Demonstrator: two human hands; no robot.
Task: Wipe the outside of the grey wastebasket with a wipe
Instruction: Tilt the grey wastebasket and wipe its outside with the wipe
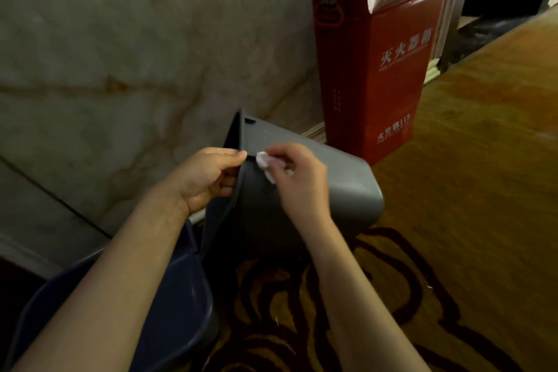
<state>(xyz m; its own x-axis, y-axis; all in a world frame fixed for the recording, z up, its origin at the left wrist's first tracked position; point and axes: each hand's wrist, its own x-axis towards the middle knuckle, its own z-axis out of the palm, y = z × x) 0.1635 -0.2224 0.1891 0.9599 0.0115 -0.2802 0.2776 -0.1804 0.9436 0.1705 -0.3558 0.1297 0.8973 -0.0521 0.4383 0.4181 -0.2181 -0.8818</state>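
The grey wastebasket is tipped on its side above the carpet, its open mouth facing left toward the wall. My left hand grips the rim of the mouth, thumb on the outside edge. My right hand pinches a small crumpled white wipe and presses it against the basket's outer wall just behind the rim. Small pale specks show on the grey surface above the wipe.
A tall red fire-extinguisher box stands against the marble wall right behind the basket. A dark blue bin sits under my left forearm. Patterned brown carpet stretches right and toward me.
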